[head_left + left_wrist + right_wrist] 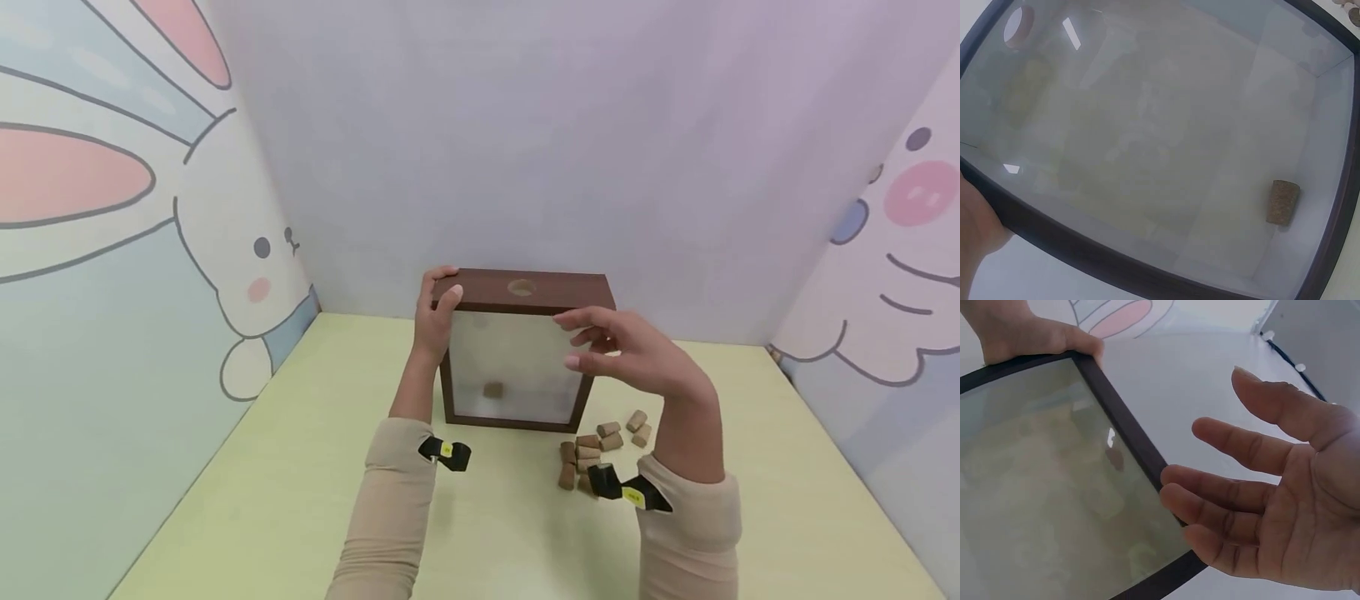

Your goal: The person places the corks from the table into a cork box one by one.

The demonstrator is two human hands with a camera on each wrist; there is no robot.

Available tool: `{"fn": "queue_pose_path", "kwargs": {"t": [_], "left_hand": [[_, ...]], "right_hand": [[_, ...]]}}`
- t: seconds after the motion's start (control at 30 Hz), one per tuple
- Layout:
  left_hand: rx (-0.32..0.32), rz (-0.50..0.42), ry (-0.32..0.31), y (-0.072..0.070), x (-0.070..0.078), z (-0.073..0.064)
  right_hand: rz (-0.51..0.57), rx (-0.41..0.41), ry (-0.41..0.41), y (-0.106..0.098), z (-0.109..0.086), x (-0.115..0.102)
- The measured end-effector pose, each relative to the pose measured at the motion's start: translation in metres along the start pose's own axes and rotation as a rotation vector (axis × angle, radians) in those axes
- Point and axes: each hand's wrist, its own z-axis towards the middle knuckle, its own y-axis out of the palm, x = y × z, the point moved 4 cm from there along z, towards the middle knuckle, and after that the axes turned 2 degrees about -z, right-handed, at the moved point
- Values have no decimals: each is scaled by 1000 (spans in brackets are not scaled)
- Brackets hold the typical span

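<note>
A dark brown wooden shadow box (478, 297) with a clear front stands upright on the table. A round hole (522, 287) opens in its top. Inside, one cork (1282, 202) stands on the floor of the box, showing through the front pane. My left hand (435, 321) grips the top left corner, thumb at the front edge and fingers over the top. In front of the upper right part of the box is my right hand (633, 350), palm turned toward it, fingers spread and loosely bent. Nothing lies between those fingers in the right wrist view.
Several loose corks (588, 454) lie on the pale yellow table (300, 467), right of the box and partly behind the right wrist. A plain wall (480, 167) rises behind the box. Panels with a cartoon rabbit (225, 233) and a cartoon pig (885, 275) flank the table.
</note>
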Motion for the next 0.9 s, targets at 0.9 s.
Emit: {"fn": "queue_pose_path", "kwargs": {"t": [0.9], "left_hand": [[-5, -2, 10, 0, 0, -1]], "right_hand": [[131, 152, 256, 20, -68, 98]]}}
